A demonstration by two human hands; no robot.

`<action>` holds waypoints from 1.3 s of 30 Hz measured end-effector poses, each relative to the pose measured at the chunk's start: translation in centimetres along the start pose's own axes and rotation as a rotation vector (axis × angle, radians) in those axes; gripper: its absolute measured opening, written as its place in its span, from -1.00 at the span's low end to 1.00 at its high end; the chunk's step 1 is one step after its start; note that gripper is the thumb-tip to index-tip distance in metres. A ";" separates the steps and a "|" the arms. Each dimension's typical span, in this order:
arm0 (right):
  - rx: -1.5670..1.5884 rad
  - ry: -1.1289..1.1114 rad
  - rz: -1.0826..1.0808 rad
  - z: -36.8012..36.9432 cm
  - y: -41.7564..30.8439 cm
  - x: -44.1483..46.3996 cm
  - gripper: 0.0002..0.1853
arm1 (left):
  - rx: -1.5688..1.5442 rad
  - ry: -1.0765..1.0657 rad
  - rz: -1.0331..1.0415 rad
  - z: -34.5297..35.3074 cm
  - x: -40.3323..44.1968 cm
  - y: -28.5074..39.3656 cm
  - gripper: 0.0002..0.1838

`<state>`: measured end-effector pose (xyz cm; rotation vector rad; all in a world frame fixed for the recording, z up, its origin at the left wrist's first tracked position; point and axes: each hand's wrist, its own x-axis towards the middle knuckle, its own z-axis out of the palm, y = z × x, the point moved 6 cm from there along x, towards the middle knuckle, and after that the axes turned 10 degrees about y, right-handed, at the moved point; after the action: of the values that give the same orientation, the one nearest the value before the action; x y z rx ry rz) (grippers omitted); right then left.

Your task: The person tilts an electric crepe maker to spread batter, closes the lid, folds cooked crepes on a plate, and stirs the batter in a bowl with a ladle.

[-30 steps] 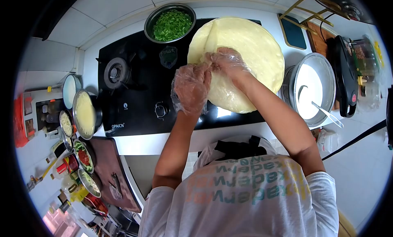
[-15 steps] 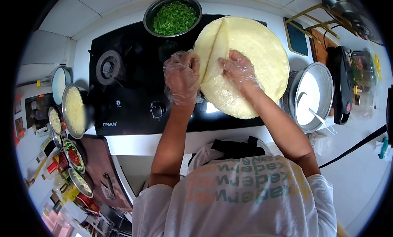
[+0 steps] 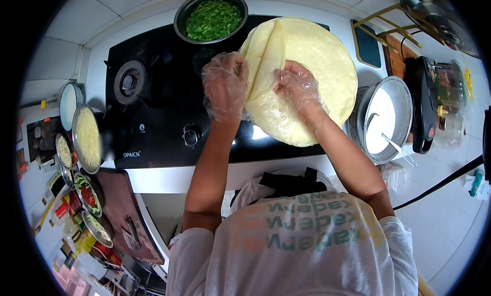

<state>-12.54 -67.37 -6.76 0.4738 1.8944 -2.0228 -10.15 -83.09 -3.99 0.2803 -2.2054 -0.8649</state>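
Observation:
A large, thin, round pancake (image 3: 327, 55) lies at the right of the black stove, apparently on a stack of others. Part of its left side is lifted and folded over into a long flap (image 3: 266, 55). My right hand (image 3: 298, 86), in a clear plastic glove, pinches the flap's edge between thumb and fingers. My left hand (image 3: 225, 85), gloved the same way, is at the left rim of the pancake with its fingers curled closed; what its fingertips hold is hidden.
A bowl of chopped greens (image 3: 214, 19) stands behind the stove (image 3: 153, 137). To the right is a pot of white batter (image 3: 381, 117) with a ladle in it. Bowls of shredded food (image 3: 88, 138) and a brown cutting board (image 3: 120, 209) are at the left.
The flap of pancake under my right hand looks slightly wider. Both hands keep nearly the same place on the pancake, while the whole view has shifted a little.

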 end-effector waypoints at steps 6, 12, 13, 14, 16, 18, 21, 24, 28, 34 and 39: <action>0.087 0.038 0.026 -0.3 0.2 0.3 -0.88 | 0.024 -0.033 0.111 -0.5 -0.6 3.4 -0.92; 0.111 0.049 0.100 -1.3 0.3 0.6 -0.73 | -0.059 -0.147 0.189 0.1 -2.1 5.3 -0.92; 0.157 0.037 0.125 -1.4 0.7 0.9 -0.71 | -0.036 -0.182 0.221 0.3 -2.2 5.6 -0.91; 0.203 0.023 0.149 -1.5 1.0 1.1 -0.69 | -0.012 -0.180 0.291 0.5 -2.5 5.9 -0.91; 0.014 0.053 0.067 -1.1 -1.1 0.0 -0.66 | 0.040 -0.177 0.430 1.2 -3.4 6.2 -0.90; -0.038 0.078 0.057 -1.1 -1.2 0.2 -0.64 | -0.023 -0.175 0.435 1.6 -3.9 6.3 -0.90; -0.067 0.095 0.081 -1.7 0.6 1.9 -0.62 | 0.005 -0.252 0.372 1.0 -4.0 6.2 -0.90; -0.265 0.135 0.031 -2.1 -0.3 1.5 -0.61 | 0.009 -0.139 0.169 -1.1 -1.8 4.9 -0.92; -0.192 0.173 0.114 -1.7 -1.2 0.1 -0.51 | -0.045 0.004 -0.034 -0.9 0.1 -0.7 -0.89; -0.159 0.134 0.144 -2.0 -0.3 0.7 -0.42 | 0.039 -0.157 -0.136 0.2 -0.8 -1.6 -0.89; -0.131 0.200 0.122 -1.7 -0.9 0.1 -0.69 | 0.056 -0.172 -0.139 0.3 -0.7 -1.5 -0.86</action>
<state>-13.06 -65.64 -6.11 0.7617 2.0425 -1.8192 -9.98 -83.74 -5.51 0.4032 -2.3945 -0.9332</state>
